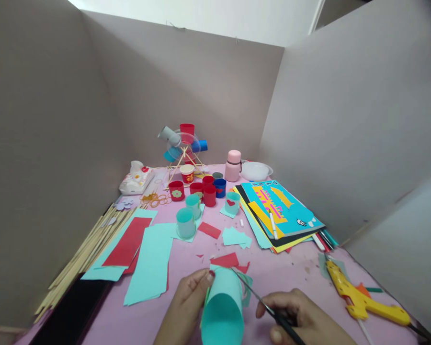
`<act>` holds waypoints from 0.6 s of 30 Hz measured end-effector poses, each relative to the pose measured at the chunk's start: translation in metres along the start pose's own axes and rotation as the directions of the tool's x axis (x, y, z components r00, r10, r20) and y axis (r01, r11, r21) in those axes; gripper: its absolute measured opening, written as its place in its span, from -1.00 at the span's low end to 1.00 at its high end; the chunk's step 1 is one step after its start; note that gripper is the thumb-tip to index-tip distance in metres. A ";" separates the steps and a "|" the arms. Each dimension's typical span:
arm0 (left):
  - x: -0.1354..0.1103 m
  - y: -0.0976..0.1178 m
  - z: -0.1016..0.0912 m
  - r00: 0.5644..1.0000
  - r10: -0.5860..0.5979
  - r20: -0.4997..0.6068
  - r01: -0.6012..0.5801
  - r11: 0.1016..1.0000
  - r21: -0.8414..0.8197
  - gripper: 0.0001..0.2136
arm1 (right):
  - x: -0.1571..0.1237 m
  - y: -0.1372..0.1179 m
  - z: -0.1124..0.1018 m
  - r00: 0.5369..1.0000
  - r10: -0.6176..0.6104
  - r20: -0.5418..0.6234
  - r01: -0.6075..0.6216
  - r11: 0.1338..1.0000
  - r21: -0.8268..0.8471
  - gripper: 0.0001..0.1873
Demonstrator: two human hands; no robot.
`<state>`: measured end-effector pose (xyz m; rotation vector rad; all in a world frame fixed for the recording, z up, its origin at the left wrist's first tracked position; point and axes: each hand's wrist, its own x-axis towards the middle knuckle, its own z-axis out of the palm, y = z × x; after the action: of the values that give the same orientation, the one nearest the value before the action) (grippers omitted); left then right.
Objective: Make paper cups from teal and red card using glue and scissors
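Observation:
My left hand is closed around a roll of teal paper shaped like a cup, its open end facing me. My right hand grips a pair of scissors whose thin blades reach up and left to the far rim of the teal roll. Red paper scraps lie on the pink table just beyond the roll.
Teal and red paper sheets lie at left beside wooden sticks. Several teal, red and blue cups stand mid-table before a cup wheel model. A coloured paper stack and yellow glue gun sit right. Grey partitions enclose the table.

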<state>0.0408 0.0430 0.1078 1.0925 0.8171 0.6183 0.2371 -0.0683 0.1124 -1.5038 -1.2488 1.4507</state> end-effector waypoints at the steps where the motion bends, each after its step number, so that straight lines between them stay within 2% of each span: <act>1: 0.000 0.000 0.000 1.000 0.000 -0.009 0.000 1.000 -0.002 -0.64 | 0.000 0.001 0.000 1.000 -0.006 -0.012 0.006 1.000 0.009 -0.35; 6: 0.001 -0.004 -0.001 0.999 -0.025 0.048 0.025 1.000 0.005 -0.64 | 0.007 0.011 0.002 0.997 -0.030 -0.073 0.038 0.993 0.115 -0.28; 9: 0.004 -0.007 0.000 0.997 -0.016 0.070 0.015 1.000 0.022 -0.66 | 0.017 0.016 0.008 0.972 -0.159 -0.170 0.197 0.952 0.236 -0.31; 12: 0.007 -0.010 0.001 0.998 0.018 0.057 -0.020 0.999 0.036 -0.65 | 0.026 0.016 0.017 0.944 -0.252 -0.213 0.309 0.902 0.302 -0.20; 15: 0.008 -0.010 0.004 0.997 0.058 0.043 -0.060 0.997 0.051 -0.65 | 0.031 0.014 0.025 0.949 -0.250 -0.192 0.302 0.894 0.330 -0.11; 18: 0.008 -0.011 0.005 0.996 0.086 0.031 -0.088 0.994 0.059 -0.64 | 0.033 0.013 0.030 0.951 -0.226 -0.211 0.291 0.886 0.362 -0.11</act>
<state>0.0500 0.0433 0.0966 1.1943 0.7711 0.6530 0.2073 -0.0452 0.0859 -1.1145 -0.9504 1.2773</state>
